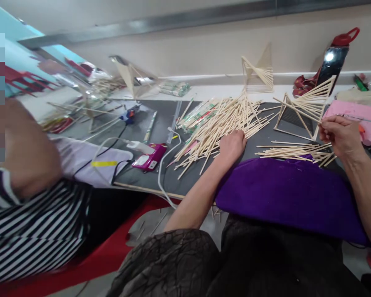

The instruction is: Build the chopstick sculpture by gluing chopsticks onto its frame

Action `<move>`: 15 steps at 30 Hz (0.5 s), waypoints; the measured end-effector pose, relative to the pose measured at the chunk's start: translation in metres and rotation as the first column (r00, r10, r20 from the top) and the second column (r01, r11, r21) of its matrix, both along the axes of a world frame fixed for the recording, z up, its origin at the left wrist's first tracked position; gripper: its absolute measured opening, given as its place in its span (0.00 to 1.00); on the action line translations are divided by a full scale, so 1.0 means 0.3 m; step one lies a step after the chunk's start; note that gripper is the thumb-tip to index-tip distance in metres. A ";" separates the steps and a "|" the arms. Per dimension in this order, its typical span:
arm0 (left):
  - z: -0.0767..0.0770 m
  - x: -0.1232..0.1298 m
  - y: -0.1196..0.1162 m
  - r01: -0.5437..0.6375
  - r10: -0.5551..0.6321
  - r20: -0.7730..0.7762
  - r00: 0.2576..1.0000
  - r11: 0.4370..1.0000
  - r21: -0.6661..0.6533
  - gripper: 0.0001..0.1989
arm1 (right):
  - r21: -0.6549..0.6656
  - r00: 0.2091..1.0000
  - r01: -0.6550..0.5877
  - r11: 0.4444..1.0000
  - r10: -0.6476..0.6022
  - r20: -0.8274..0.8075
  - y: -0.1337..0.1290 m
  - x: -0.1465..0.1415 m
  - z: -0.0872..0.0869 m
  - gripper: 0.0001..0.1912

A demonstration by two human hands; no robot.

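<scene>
My left hand [233, 145] lies closed at the front of a big loose pile of thin wooden sticks [216, 119]; its fingertips are hidden, so what it holds cannot be made out. My right hand [341, 134] is pinched at the right end of a thin wooden stick [297, 110], which slants up to the left across a twisted stick frame [312, 99]. That frame stands on the grey table in front of the right hand, its upper sticks fanned out. Between my hands lies a smaller bunch of sticks [293, 152].
Another stick model [258, 74] stands by the wall. A purple cloth [284, 198] lies at the table's front edge. Right are pink foam [349, 111] and a red-capped bottle [343, 39]. Left are a blue glue gun [130, 114], cables, a magenta packet [150, 157] and a person in a striped shirt [43, 231].
</scene>
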State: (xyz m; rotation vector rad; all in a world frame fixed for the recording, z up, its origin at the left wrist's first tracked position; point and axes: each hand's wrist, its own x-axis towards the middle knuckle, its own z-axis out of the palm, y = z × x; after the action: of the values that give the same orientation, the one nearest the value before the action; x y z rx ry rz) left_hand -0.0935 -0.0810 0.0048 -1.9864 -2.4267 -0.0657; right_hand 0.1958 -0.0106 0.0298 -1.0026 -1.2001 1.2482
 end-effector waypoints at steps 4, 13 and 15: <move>0.040 -0.009 -0.107 0.042 -0.043 0.073 0.996 0.999 0.017 0.14 | 0.005 1.000 -0.010 1.000 0.010 0.016 -0.005 -0.007 -0.002 0.04; 0.034 -0.277 -0.409 -0.293 0.298 -0.189 0.936 0.955 0.053 0.36 | -0.011 1.000 -0.021 1.000 0.022 0.014 -0.003 -0.012 -0.020 0.04; 0.000 -0.305 -0.430 -0.349 0.344 -0.193 0.919 0.937 0.011 0.37 | -0.019 0.999 -0.032 0.999 0.032 0.020 -0.003 -0.013 -0.023 0.04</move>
State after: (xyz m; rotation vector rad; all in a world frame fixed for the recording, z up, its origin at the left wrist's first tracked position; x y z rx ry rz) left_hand -0.1849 -0.2100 0.0048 -1.4574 -2.6119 0.1507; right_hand 0.1919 -0.0114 0.0228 -1.0157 -1.2266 1.2790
